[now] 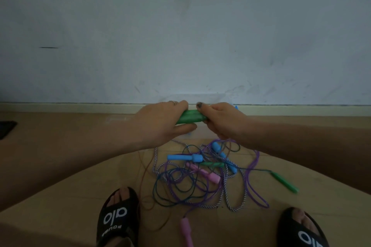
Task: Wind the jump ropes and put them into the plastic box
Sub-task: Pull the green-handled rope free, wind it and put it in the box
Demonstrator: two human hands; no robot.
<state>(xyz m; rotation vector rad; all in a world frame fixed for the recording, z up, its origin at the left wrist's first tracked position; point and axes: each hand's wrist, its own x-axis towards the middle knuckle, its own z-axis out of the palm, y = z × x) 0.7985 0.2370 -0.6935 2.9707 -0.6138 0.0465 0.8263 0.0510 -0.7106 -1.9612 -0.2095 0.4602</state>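
My left hand (160, 120) and my right hand (222, 120) both grip a pair of green jump-rope handles (189, 116), held side by side above the floor near the skirting board. A thin cord hangs down from my right hand. Below the hands lies a tangled pile of jump ropes (200, 178) with blue handles (185, 157), pink handles (202, 171) and a striped white cord. A loose green handle (284, 181) lies to the right, and a pink handle (186, 230) near the bottom edge. No plastic box is in view.
A pale wall (180, 36) and a cream skirting board (80, 107) run across the back. My feet in black slippers stand at lower left (118, 218) and lower right (303, 230). A dark object (6, 128) sits at the far left edge.
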